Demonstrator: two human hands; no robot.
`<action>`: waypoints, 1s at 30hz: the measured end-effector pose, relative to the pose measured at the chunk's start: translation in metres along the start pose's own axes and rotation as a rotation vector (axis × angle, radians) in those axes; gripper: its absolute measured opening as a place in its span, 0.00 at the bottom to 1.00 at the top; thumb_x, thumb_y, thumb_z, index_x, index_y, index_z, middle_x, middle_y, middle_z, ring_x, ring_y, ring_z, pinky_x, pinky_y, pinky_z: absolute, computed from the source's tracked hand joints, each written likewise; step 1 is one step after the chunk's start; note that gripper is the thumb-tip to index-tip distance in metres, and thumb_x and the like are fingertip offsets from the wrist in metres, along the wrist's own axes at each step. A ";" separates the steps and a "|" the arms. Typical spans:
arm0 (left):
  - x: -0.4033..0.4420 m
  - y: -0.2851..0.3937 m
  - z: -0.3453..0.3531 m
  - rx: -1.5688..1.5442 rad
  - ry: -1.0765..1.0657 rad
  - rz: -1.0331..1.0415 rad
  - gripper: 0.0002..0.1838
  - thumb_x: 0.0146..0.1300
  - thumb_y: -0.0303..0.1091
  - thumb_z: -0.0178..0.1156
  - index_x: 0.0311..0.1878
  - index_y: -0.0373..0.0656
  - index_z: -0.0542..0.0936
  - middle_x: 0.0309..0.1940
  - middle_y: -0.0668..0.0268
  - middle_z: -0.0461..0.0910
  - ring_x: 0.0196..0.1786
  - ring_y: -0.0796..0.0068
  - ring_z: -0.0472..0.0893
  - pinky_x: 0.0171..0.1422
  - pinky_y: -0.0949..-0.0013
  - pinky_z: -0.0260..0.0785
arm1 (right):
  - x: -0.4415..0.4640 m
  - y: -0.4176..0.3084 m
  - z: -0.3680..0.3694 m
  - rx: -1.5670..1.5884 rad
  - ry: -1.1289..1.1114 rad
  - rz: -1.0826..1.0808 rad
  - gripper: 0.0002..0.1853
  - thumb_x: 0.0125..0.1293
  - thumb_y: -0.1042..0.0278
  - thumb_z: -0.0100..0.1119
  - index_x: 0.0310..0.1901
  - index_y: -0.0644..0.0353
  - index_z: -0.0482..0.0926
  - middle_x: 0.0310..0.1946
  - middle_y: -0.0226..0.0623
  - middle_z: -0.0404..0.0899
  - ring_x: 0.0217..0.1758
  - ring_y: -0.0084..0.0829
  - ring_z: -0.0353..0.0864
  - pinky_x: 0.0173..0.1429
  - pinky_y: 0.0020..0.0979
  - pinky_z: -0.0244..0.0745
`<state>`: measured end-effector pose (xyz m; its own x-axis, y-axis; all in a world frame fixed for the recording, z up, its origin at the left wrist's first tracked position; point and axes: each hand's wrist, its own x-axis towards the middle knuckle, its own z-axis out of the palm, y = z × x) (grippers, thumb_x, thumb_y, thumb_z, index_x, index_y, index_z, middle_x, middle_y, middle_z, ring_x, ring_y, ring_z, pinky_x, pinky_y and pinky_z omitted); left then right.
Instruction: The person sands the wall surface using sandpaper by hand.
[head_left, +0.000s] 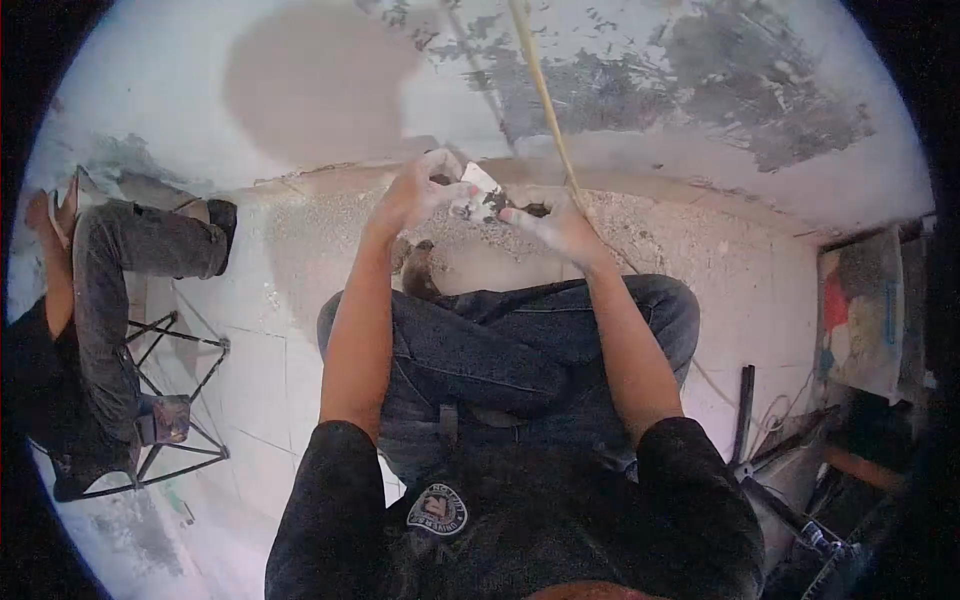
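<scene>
In the middle of the head view, both my hands hold a small flat piece, white with dark patches [482, 180]. Its exact kind is not clear; it could be a chip or a folded sheet. My left hand [425, 190], dusted white, pinches its left side. On the lower right edge press the fingers of my right hand [560, 225], also dusty. Crumbly pale debris [490, 235] lies on the floor beneath, along the foot of the wall [560, 90], whose paint is scraped grey in places.
A yellowish cable or pole [545, 90] runs down the wall beside my right hand. At left, another person's leg [150, 240] is near a black folding-stool frame [180, 340]. Dark metal parts [747, 415] and a box-like container [865, 310] stand at right.
</scene>
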<state>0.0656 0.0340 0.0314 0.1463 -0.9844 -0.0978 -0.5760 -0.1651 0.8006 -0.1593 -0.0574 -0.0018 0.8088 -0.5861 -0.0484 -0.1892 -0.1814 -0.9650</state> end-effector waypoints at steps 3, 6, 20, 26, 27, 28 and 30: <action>0.000 0.017 0.010 -0.163 0.046 -0.022 0.13 0.59 0.37 0.67 0.43 0.41 0.80 0.35 0.70 0.80 0.41 0.80 0.77 0.47 0.73 0.69 | -0.003 -0.005 0.011 0.007 -0.051 0.070 0.14 0.65 0.62 0.62 0.42 0.67 0.81 0.35 0.34 0.81 0.35 0.21 0.78 0.39 0.28 0.73; 0.013 0.007 0.034 -0.104 0.141 0.033 0.14 0.59 0.38 0.67 0.44 0.39 0.80 0.36 0.69 0.80 0.42 0.79 0.78 0.49 0.71 0.70 | -0.001 -0.001 0.038 0.251 0.058 0.134 0.13 0.68 0.62 0.58 0.44 0.64 0.80 0.30 0.35 0.83 0.33 0.25 0.82 0.37 0.31 0.76; 0.028 -0.027 0.073 -0.452 0.172 -0.337 0.24 0.64 0.45 0.63 0.53 0.36 0.72 0.42 0.61 0.78 0.45 0.70 0.79 0.49 0.65 0.74 | 0.053 0.089 0.064 0.286 0.369 0.166 0.22 0.74 0.49 0.43 0.51 0.62 0.76 0.32 0.44 0.81 0.38 0.38 0.79 0.47 0.38 0.72; 0.045 -0.060 0.092 -0.438 0.241 -0.193 0.22 0.64 0.45 0.63 0.51 0.38 0.73 0.36 0.67 0.79 0.36 0.78 0.80 0.39 0.72 0.75 | 0.059 0.104 0.067 0.194 0.424 0.270 0.24 0.74 0.49 0.43 0.53 0.64 0.74 0.38 0.56 0.79 0.46 0.54 0.77 0.53 0.45 0.69; 0.043 -0.049 0.090 -0.511 0.229 -0.250 0.22 0.64 0.45 0.64 0.52 0.38 0.74 0.36 0.68 0.79 0.36 0.78 0.79 0.38 0.72 0.75 | 0.058 0.100 0.068 0.188 0.484 0.226 0.24 0.73 0.50 0.43 0.53 0.64 0.74 0.39 0.57 0.79 0.47 0.54 0.77 0.53 0.45 0.69; 0.041 -0.042 0.090 -0.585 0.219 -0.305 0.22 0.64 0.45 0.64 0.52 0.38 0.74 0.35 0.68 0.79 0.35 0.79 0.79 0.37 0.72 0.75 | 0.058 0.100 0.068 0.181 0.544 0.181 0.23 0.73 0.50 0.44 0.53 0.64 0.74 0.41 0.58 0.78 0.47 0.53 0.77 0.53 0.45 0.70; 0.054 -0.068 0.095 -0.539 0.217 -0.313 0.20 0.64 0.42 0.64 0.50 0.37 0.74 0.37 0.65 0.80 0.37 0.79 0.80 0.38 0.72 0.76 | 0.069 0.132 0.067 0.144 0.520 0.128 0.22 0.73 0.51 0.46 0.53 0.63 0.75 0.34 0.45 0.78 0.36 0.38 0.76 0.42 0.36 0.70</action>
<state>0.0362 -0.0140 -0.0839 0.4325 -0.8510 -0.2979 -0.0047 -0.3326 0.9431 -0.0916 -0.0689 -0.1500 0.3961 -0.9156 -0.0695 -0.1602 0.0056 -0.9871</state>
